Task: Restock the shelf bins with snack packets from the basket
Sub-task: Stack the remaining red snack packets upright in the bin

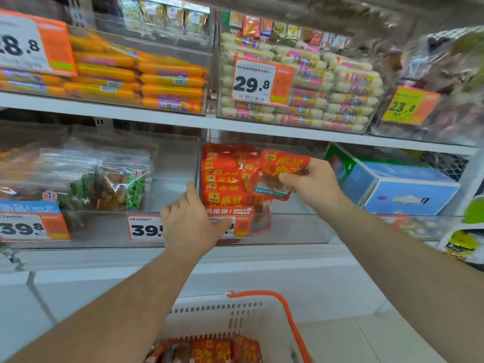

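Right hand (311, 183) pinching a red snack packet (281, 170) by its edge, holding it tilted over the clear shelf bin (288, 226) on the lower shelf, just beside the upright stack of matching red packets (225, 176) at the bin's left. Left hand (190, 224) resting on the bin's front wall, fingers loosely curled over the price tags (146, 228), gripping nothing clearly. White basket (235, 318) with orange handle sitting below, more red packets (209, 351) lying inside.

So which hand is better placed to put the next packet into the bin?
Right. The right hand already grips a red packet beside the stacked packets in the clear bin; the left hand holds no packet, resting at the bin's front.
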`<state>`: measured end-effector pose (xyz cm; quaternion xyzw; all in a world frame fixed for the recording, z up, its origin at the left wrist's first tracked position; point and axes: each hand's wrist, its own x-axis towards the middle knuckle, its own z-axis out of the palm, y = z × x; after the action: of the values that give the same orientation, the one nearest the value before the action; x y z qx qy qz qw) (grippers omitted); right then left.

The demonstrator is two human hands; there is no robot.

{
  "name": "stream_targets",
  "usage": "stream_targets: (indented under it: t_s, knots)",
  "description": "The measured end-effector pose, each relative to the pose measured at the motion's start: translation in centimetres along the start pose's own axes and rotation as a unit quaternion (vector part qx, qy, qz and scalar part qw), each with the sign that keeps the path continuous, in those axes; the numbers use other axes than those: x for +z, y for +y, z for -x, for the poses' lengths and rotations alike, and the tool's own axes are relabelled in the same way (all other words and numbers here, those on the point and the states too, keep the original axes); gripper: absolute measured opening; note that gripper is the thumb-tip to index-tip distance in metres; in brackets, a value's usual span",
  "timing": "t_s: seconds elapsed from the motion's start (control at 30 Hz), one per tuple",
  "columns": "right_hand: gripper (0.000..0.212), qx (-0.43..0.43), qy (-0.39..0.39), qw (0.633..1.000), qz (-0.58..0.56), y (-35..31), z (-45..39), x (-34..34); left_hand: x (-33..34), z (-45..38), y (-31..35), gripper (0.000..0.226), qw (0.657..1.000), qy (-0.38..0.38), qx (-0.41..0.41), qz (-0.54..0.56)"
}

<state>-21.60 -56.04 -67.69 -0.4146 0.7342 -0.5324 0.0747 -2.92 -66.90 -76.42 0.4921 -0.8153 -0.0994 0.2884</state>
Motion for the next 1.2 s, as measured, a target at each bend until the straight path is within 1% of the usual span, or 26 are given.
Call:
stream_targets:
  t_s: [0.07, 0.17, 0.27, 0.33, 0.43, 0.5, 0.63, 0.77, 0.93, 0.97, 1.0, 1.03, 1.1, 1.17, 1.2]
  knots:
    - [0.014, 0.044, -0.031, 0.998, 0.037, 0.8, -1.0, 0.4, 0.3, -0.3, -0.4, 0.103, 1.000, 0.009, 0.005, 0.005]
    - [0.004, 0.121, -0.107, 0.985, 0.063, 1.8, -2.0, 1.3, 0.5, -0.4, -1.0, 0.096, 1.000, 0.013, 0.025, 0.002]
    - [0.007, 0.151, -0.152, 0.971, 0.107, 2.5, -2.4, 2.2, 0.7, -0.3, -1.3, 0.090, 0.999, 0.027, 0.041, -0.004]
    - [0.011, 0.164, -0.161, 0.965, 0.124, 2.7, -2.6, 2.8, 0.7, -0.3, -1.2, 0.091, 0.999, 0.028, 0.041, -0.011]
    - [0.023, 0.187, -0.175, 0.956, 0.144, 3.2, -2.8, 3.5, 0.8, -0.4, -1.3, 0.094, 0.999, 0.028, 0.039, -0.011]
    - [0.027, 0.188, -0.180, 0.951, 0.167, 3.5, -3.1, 3.8, 0.9, -0.4, -1.5, 0.093, 0.999, 0.030, 0.039, -0.008]
    - [0.013, 0.176, -0.176, 0.943, 0.222, 3.1, -3.0, 3.9, 0.9, -0.4, -1.4, 0.096, 0.999, 0.028, 0.036, -0.014]
    - [0.017, 0.184, -0.191, 0.935, 0.234, 3.1, -3.1, 3.9, 0.5, -0.2, -1.2, 0.096, 0.999, 0.012, 0.034, -0.013]
    - [0.020, 0.209, -0.184, 0.940, 0.197, 2.7, -2.7, 3.8, 0.4, -0.3, -1.3, 0.096, 1.000, -0.009, 0.026, -0.007]
    - [0.023, 0.203, -0.170, 0.941, 0.209, 2.9, -2.6, 3.7, 0.4, -0.3, -1.3, 0.096, 1.000, -0.014, 0.026, -0.006]
    - [0.025, 0.183, -0.139, 0.944, 0.237, 2.9, -2.4, 3.5, 0.2, -0.4, -1.2, 0.094, 0.999, -0.024, 0.025, -0.003]
    - [0.025, 0.147, -0.089, 0.947, 0.272, 3.0, -2.1, 3.4, 0.0, -0.4, -1.2, 0.091, 0.999, -0.037, 0.025, 0.005]
    - [0.025, 0.024, 0.016, 0.956, 0.293, 2.6, -0.5, 3.5, -0.7, -0.6, -0.9, 0.083, 0.996, -0.075, 0.022, 0.036]
    - [0.018, -0.102, 0.068, 0.958, 0.259, 1.9, 1.7, 4.1, -1.7, -0.6, -0.7, 0.085, 0.993, -0.102, 0.016, 0.057]
    - [0.017, -0.158, 0.078, 0.956, 0.234, 1.6, 2.9, 4.7, -2.2, -0.3, -0.6, 0.092, 0.994, -0.094, 0.025, 0.055]
